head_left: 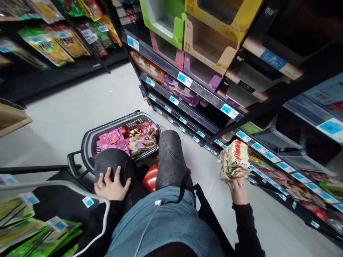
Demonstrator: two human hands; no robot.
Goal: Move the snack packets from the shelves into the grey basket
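My right hand (239, 192) grips a stack of cream-coloured snack packets (235, 160) with red print, held out beside the lower shelves on the right. Its fingers are partly hidden beneath the packets. My left hand (114, 185) rests on my left knee with its fingers spread, wearing a ring and holding nothing. Past my knees stands a grey shopping basket (87, 142) on the floor. Inside it lie pink packets (114, 140) and other mixed snack packets (143, 137).
Display boxes (211, 46) fill the shelf rack (198, 93) ahead and right. Bagged snacks (50, 44) hang at the far left. Close on my left is a rack with a white wire rail (107, 214) and green packets. A red rounded object (150, 177) shows between my legs.
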